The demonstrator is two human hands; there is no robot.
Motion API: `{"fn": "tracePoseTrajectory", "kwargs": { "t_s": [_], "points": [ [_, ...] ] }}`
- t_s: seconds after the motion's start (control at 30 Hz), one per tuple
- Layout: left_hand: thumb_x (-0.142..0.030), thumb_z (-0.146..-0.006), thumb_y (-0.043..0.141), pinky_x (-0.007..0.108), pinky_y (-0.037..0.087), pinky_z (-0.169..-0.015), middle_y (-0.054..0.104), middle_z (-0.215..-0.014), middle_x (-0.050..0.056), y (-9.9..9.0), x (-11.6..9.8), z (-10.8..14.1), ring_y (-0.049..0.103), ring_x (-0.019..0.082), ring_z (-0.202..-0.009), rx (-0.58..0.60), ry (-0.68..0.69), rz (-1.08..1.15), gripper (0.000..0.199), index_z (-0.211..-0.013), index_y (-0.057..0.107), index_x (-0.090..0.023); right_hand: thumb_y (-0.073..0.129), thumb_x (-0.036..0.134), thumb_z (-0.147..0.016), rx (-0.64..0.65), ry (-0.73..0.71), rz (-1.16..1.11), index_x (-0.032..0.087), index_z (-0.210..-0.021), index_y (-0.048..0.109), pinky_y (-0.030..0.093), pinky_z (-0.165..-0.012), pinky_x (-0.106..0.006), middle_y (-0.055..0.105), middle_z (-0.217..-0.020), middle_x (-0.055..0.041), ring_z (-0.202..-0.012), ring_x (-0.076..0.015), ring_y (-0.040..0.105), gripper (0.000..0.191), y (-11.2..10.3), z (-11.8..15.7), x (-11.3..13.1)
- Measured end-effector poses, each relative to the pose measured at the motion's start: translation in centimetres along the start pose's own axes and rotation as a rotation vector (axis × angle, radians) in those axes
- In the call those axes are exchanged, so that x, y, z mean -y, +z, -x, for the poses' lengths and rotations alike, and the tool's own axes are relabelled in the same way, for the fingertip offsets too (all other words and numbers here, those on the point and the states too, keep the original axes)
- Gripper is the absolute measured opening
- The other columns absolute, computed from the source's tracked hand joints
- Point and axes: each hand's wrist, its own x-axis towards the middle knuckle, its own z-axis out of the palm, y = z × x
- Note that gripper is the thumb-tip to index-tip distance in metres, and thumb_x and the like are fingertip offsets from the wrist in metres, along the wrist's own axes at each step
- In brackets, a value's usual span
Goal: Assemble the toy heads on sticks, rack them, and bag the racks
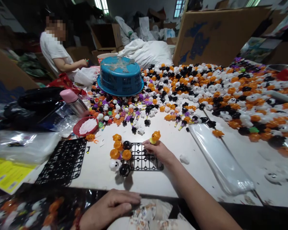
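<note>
My right hand [158, 150] pinches an orange pumpkin-headed toy [156, 136] by its yellowish lower part, above a black plastic grid [146, 164]. Orange, black and white heads, several in all, stand along the grid's left side, among them a white ghost head [115, 165] and a black head [124, 170]. The fingers partly hide the right part of the grid. Below the table edge, my left hand [110, 207] lies flat on patterned cloth at my lap, fingers stretched out and holding nothing.
More black grids [62, 161] lie at the left, near a red basket [95, 127] with white contents and a pink-capped flask [73, 100]. An upturned blue basket [121, 80] stands behind. Clear plastic bags [220, 159] lie right, before heaped toy heads [218, 86]. A person [57, 54] works at back left.
</note>
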Motion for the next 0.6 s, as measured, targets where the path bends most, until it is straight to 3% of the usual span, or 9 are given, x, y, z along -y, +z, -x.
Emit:
{"fn": "tracePoseTrajectory", "kwargs": {
  "t_s": [0.2,0.3,0.4,0.47,0.6],
  "points": [
    [-0.043,-0.097,0.052,0.032,0.059,-0.088,0.078,-0.096,0.008,-4.6,-3.0,3.7,0.073,0.022,-0.096,-0.128,0.006,0.055,0.035,-0.093,0.079,-0.021,0.081,0.035,-0.062,-0.043,0.025,0.044,0.018,-0.086,0.069,0.038,-0.066,-0.028,0.061,-0.076,0.0011,-0.070,-0.0133,0.050,0.032,0.0,-0.1,-0.5],
    [-0.040,-0.098,0.049,0.028,0.058,-0.084,0.077,-0.093,0.007,-6.4,-4.2,3.4,0.072,0.020,-0.091,-0.432,0.072,-0.037,0.036,-0.087,0.077,-0.020,0.079,0.037,-0.063,-0.091,0.001,0.144,0.018,-0.083,0.065,0.040,-0.071,-0.030,0.061,-0.074,0.0020,-0.072,-0.0149,0.052,0.031,0.3,-0.4,-0.5],
    [-0.034,-0.099,0.049,0.031,0.053,-0.097,0.073,-0.111,0.005,-7.8,-4.9,1.1,0.067,0.019,-0.107,-0.735,0.147,-0.295,0.028,-0.108,0.072,-0.022,0.073,0.035,-0.069,-0.138,-0.005,0.287,0.018,-0.075,0.062,0.041,-0.072,-0.030,0.060,-0.071,0.0022,-0.072,-0.0153,0.054,0.021,0.7,-0.9,-0.4],
    [-0.031,-0.100,0.046,0.036,0.045,-0.109,0.067,-0.127,0.006,-8.7,-4.9,-1.1,0.060,0.019,-0.121,-0.743,0.240,-0.490,0.031,-0.123,0.065,-0.022,0.070,0.032,-0.070,-0.156,-0.012,0.362,0.018,-0.075,0.063,0.042,-0.073,-0.030,0.063,-0.074,0.0016,-0.074,-0.0157,0.056,0.016,1.0,-1.5,-0.4],
    [-0.029,-0.103,0.036,0.044,0.031,-0.121,0.049,-0.149,0.009,-9.7,-3.8,-5.1,0.039,0.020,-0.143,-0.558,0.325,-0.751,0.044,-0.144,0.046,-0.019,0.070,0.026,-0.071,-0.164,-0.037,0.494,0.017,-0.081,0.066,0.046,-0.075,-0.029,0.068,-0.079,-0.0002,-0.077,-0.0163,0.061,0.014,1.7,-3.5,-0.6]
  ]
}}
